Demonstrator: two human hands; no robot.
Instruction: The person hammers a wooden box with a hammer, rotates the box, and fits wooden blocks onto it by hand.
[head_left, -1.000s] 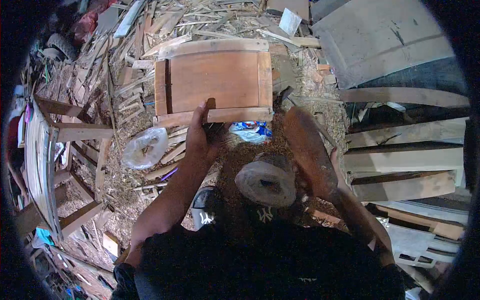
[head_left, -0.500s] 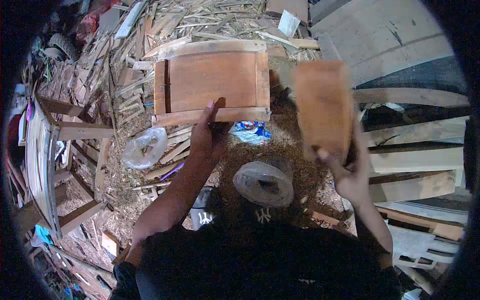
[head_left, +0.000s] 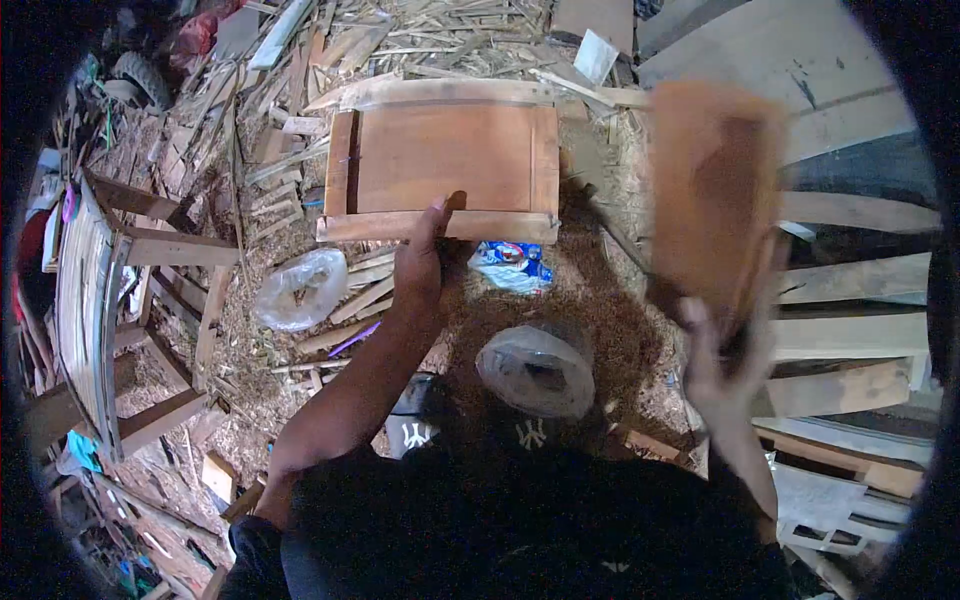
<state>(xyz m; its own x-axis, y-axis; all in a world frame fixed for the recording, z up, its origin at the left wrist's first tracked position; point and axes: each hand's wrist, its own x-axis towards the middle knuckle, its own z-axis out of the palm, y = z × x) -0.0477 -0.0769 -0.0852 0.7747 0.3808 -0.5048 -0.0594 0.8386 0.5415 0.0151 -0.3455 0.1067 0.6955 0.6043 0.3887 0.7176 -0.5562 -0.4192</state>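
Observation:
My left hand (head_left: 425,262) is closed on the lower edge of a framed wooden panel (head_left: 440,155), its thumb lying over the front face. The panel has a smooth reddish-brown middle and paler strips around it. On the other side, my right hand (head_left: 722,368) grips the lower end of a reddish-brown wooden board (head_left: 700,190), held upright and blurred by motion. A darker patch marks the board's upper face. The two pieces are apart. Between them a thin dark rod (head_left: 622,238) slants down toward my right hand; I cannot tell what it is.
Wood offcuts (head_left: 430,45) and sawdust cover the ground. Two clear plastic bags (head_left: 303,290) (head_left: 535,370) and a blue-white packet (head_left: 512,267) lie below the panel. A wooden frame (head_left: 180,248) stands left; long planks (head_left: 850,330) are stacked right.
The board in my right hand has moved right and upward, turning slightly. The panel in my left hand sits a little further right in view, as the whole scene has shifted slightly.

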